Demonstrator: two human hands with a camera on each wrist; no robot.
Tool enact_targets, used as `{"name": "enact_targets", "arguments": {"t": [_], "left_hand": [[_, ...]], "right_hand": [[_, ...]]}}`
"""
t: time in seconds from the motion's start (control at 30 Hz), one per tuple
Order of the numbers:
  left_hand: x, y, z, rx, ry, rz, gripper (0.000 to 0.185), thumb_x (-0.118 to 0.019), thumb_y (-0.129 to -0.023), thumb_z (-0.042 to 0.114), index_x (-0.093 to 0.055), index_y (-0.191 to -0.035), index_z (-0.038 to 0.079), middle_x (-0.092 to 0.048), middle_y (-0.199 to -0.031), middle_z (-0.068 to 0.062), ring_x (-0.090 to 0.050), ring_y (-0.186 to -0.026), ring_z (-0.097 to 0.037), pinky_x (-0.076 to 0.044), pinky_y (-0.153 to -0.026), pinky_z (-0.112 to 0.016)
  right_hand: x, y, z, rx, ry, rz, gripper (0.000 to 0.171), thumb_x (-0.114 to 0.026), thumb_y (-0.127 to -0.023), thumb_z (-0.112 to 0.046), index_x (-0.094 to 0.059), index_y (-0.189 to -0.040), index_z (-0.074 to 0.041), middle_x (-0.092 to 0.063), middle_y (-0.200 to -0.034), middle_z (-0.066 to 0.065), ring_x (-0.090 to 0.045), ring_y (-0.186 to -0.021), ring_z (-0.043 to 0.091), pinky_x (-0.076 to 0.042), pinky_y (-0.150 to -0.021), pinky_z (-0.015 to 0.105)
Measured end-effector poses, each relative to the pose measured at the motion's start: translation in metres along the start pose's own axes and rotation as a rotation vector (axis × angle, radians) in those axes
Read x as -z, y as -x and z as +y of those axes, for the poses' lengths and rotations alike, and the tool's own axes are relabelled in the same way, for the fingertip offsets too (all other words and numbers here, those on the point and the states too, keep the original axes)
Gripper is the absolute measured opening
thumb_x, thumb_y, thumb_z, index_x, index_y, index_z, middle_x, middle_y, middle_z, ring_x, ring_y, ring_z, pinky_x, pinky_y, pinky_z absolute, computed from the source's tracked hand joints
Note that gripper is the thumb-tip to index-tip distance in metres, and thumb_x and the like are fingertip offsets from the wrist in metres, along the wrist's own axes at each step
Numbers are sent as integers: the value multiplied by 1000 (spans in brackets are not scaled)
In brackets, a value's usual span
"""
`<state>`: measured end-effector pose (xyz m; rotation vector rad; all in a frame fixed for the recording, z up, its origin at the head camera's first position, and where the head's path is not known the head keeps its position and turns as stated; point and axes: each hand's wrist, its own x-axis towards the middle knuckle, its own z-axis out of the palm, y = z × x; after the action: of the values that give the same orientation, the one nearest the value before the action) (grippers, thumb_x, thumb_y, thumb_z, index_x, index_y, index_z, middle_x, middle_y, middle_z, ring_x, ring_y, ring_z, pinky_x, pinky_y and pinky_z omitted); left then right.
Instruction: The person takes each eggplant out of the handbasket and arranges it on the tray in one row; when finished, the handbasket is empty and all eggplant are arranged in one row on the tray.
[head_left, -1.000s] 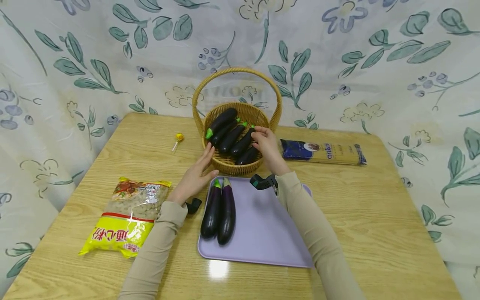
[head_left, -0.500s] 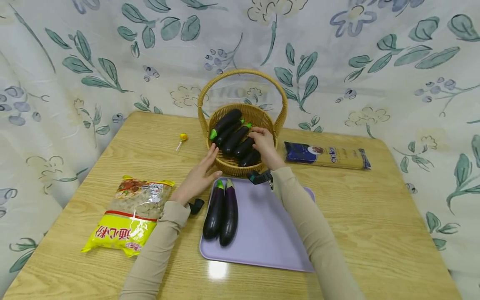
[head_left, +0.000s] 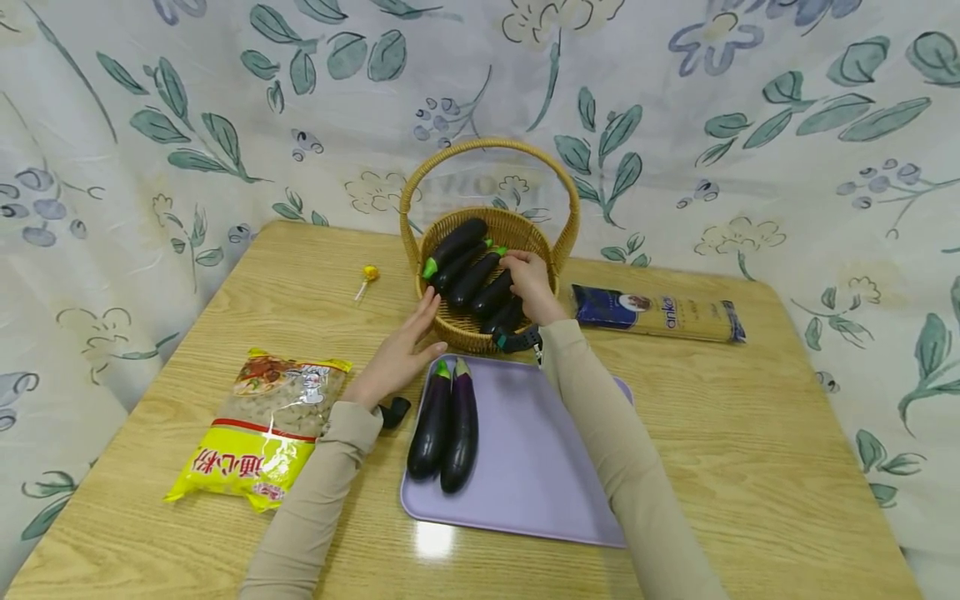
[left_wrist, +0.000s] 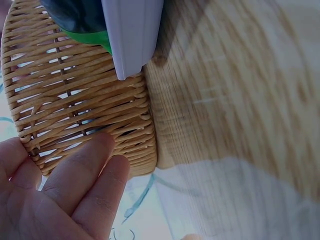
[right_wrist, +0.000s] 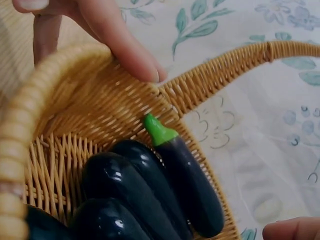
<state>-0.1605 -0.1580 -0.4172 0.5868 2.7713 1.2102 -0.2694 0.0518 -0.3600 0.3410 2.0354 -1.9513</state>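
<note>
The right hand (head_left: 529, 283) reaches into the wicker basket (head_left: 465, 332) at the centre of the head view, its fingers bent over the eggplants (head_left: 475, 275) piled inside; whether they actually grip one I cannot tell, and the right wrist view shows fingers (right_wrist: 117, 47) spread above the basket's inner wall with dark eggplants (right_wrist: 150, 190) below. The left hand (head_left: 400, 354) lies with straight, relaxed fingers against the basket's outer wall, lower left of it; the left wrist view shows the fingertips (left_wrist: 95, 160) on the weave. Just below the basket, a lilac tray (head_left: 540, 467) rests on the wooden counter (head_left: 750, 433) and carries two eggplants (head_left: 447, 425) side by side along its left edge. Further left lies a yellow pasta bag (head_left: 258, 429), a small lollipop (head_left: 367, 278) sits left of the basket, and a spaghetti packet (head_left: 658, 312) lies to the right.
</note>
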Motion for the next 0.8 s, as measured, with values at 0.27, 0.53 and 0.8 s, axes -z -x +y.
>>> {"name": "enact_targets", "arguments": {"t": [0.27, 0.53, 0.8], "left_hand": [[1, 0, 1, 7, 3, -6, 71, -49, -94, 36, -7, -149, 19, 5, -155, 2, -35, -130, -29, -28, -104, -51], [0, 1, 2, 16, -5, -7, 71, -50, -94, 31, -5, -149, 22, 6, -154, 7, -32, -131, -28, -26, -106, -49], [1, 2, 2, 15, -4, -7, 71, -48, -94, 37, -7, -149, 19, 7, -154, 9, -32, -132, -27, -26, -106, -48]], "right_hand": [[-1, -9, 1, -28, 30, 5, 42, -49, -94, -21, -43, -134, -8, -36, -141, 7, -33, -131, 24, -35, -102, 43], [-8, -19, 6, -57, 9, 13, 43, -51, -93, -18, -41, -133, -7, -34, -141, 7, -36, -127, 25, -36, -101, 43], [-17, -31, 10, -9, 79, 35, 53, -54, -91, -15, -34, -138, -2, -33, -141, 13, -37, -125, 27, -33, -103, 39]]}}
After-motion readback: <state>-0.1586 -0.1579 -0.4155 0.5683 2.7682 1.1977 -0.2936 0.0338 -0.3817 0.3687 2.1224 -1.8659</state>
